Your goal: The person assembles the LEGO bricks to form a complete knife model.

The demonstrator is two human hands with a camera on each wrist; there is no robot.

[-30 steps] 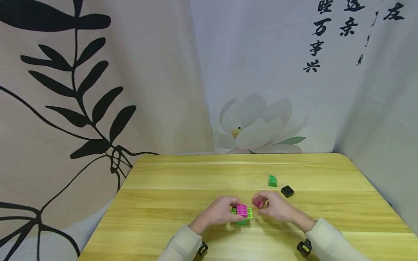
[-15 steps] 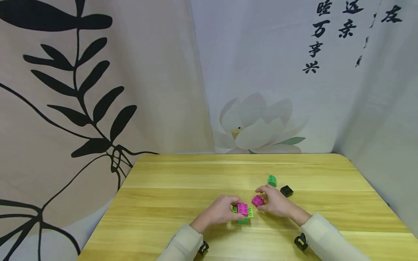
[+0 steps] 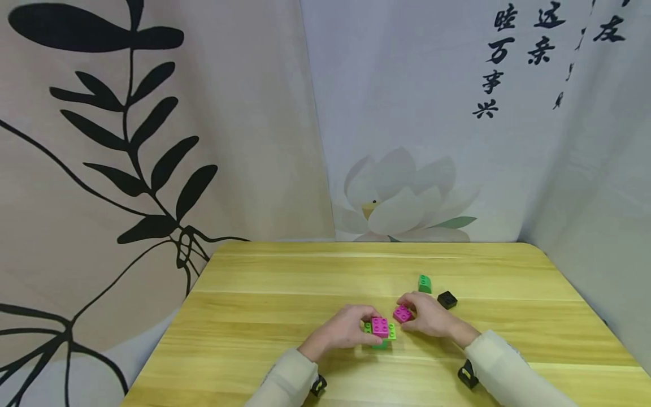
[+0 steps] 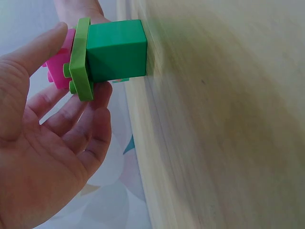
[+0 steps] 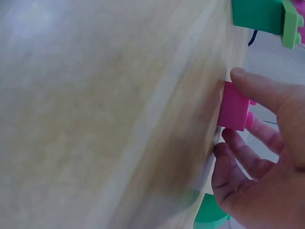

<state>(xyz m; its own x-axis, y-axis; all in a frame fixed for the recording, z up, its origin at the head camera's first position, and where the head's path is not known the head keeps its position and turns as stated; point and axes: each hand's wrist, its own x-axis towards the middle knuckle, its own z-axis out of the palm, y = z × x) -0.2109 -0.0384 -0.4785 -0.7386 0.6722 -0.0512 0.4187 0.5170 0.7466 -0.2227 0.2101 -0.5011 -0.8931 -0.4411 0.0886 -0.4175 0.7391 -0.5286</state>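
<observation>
My left hand [image 3: 351, 327] holds a stack of toy building bricks: a pink brick [image 3: 380, 327] on top, a lime-green plate [image 4: 82, 59] under it, and a green brick [image 4: 118, 51] at the bottom. In the left wrist view the thumb lies on one side of the stack and the fingers on the other. To the right, my right hand [image 3: 430, 315] pinches a second pink brick [image 3: 402, 314] between thumb and fingers, studs up. The right wrist view has this pink brick [image 5: 233, 106] with its base right at the tabletop.
Beyond the right hand lie a small green brick [image 3: 424, 284] with a curved side and a black brick [image 3: 447, 299]. The wooden table [image 3: 285, 271] ends at a back edge against patterned curtains.
The right hand has turned its pink brick from a tilted, partly covered position to studs up, and its fingers have spread around it. The left hand keeps its hold on the stack.
</observation>
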